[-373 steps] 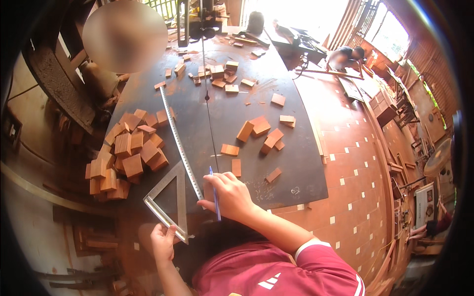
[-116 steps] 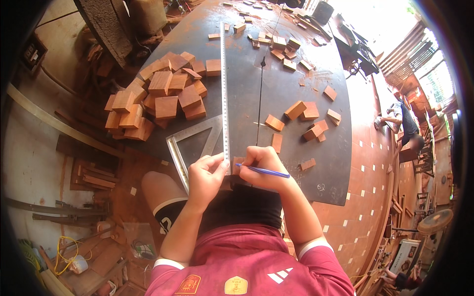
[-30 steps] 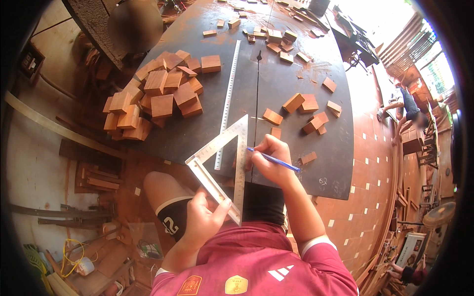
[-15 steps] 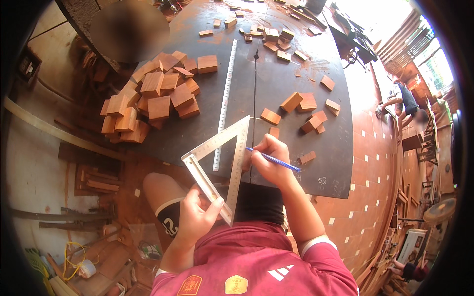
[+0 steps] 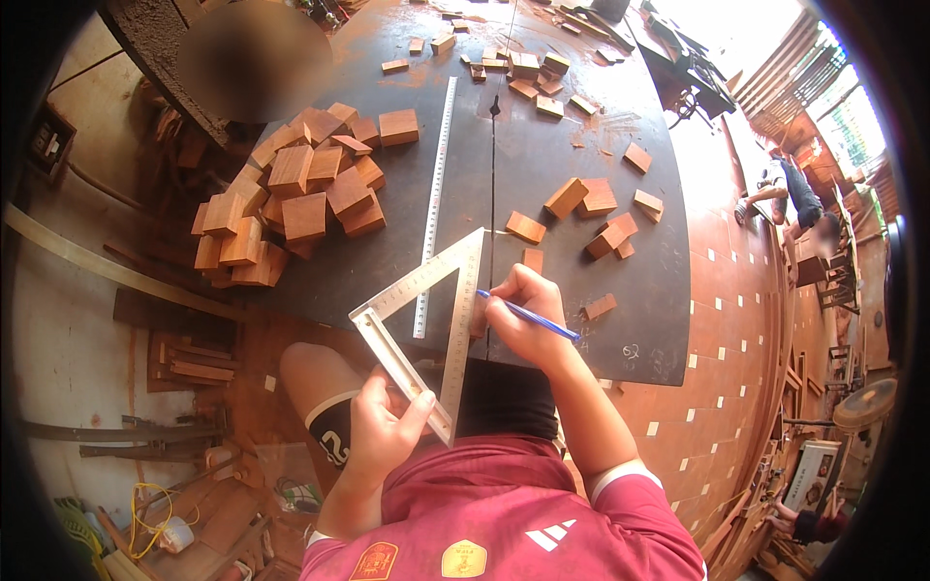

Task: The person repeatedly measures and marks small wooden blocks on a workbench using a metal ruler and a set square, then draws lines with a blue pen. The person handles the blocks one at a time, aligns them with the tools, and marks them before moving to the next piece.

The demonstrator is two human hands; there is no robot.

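Note:
My left hand grips a triangular metal carpenter's square by its thick lower-left edge. The square is held over the near edge of the dark table, its tip pointing away from me. My right hand is closed around a blue pen, with the pen's tip at the square's right edge. A brown wooden piece shows in part between the square and my right fingers; the rest of it is hidden. Behind the square lies a long steel ruler, flat on the table.
A heap of reddish wooden blocks fills the table's left side. Several loose blocks lie to the right, and smaller offcuts at the far end. A slot runs lengthwise in the table. Another person bends down at far right.
The view has shifted slightly, so the table and blocks sit a little further left. Both hands keep their hold on the square and the pen.

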